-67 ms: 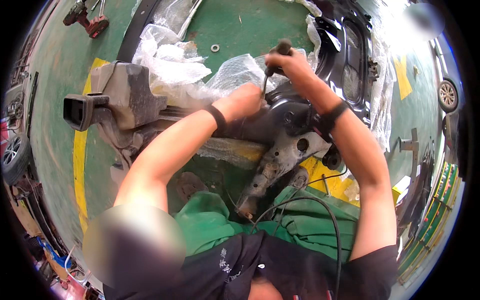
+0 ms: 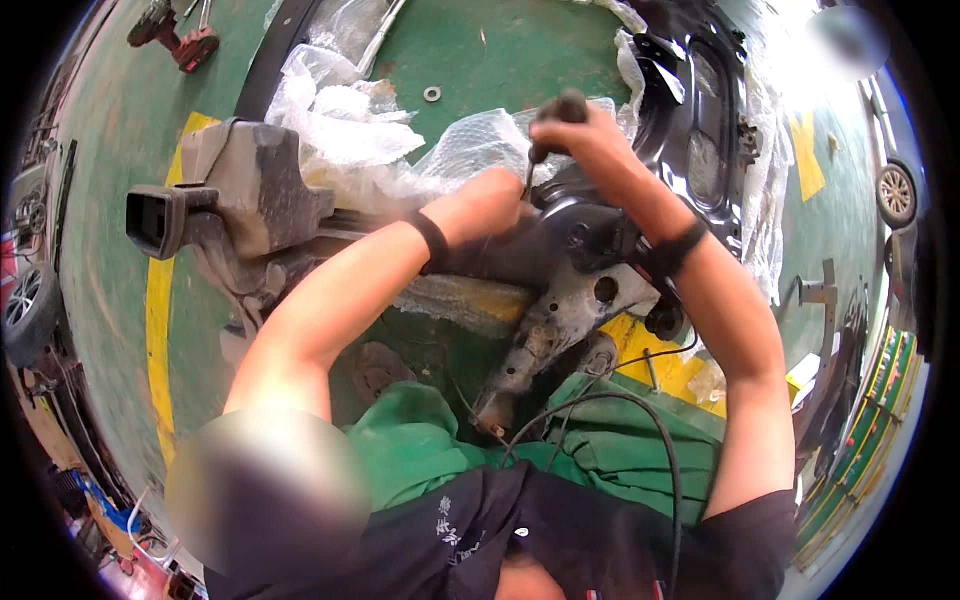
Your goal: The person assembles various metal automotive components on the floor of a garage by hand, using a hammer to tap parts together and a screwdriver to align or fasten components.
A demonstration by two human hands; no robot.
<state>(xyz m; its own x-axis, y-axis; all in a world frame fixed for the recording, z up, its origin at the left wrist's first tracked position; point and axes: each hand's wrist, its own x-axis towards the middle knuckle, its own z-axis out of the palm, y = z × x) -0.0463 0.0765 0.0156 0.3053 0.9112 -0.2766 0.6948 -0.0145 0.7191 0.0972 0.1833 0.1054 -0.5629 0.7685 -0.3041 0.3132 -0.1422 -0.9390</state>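
My right hand point(image 2: 590, 140) is wrapped round the dark, rounded handle of a screwdriver-like tool point(image 2: 572, 107). Its thin metal shaft runs down beside my left fingertips. My left hand point(image 2: 487, 203) is closed near the shaft's lower end, and what its fingers grip is hidden. Both hands are over a black metal car frame part point(image 2: 585, 232), where it joins a long dusty beam point(image 2: 350, 226). A worn metal bracket point(image 2: 545, 335) slopes from there toward my knees.
Bubble wrap point(image 2: 345, 130) lies round the frame, with a metal washer point(image 2: 432, 94) on the green floor. A red and black cordless drill point(image 2: 180, 38) sits far left. A black box-shaped end piece point(image 2: 160, 222) juts left. A dark cable point(image 2: 660, 430) loops over my lap.
My right hand and the tool's handle have dropped slightly, with the handle end a little nearer to me. My left hand has stayed almost in place.
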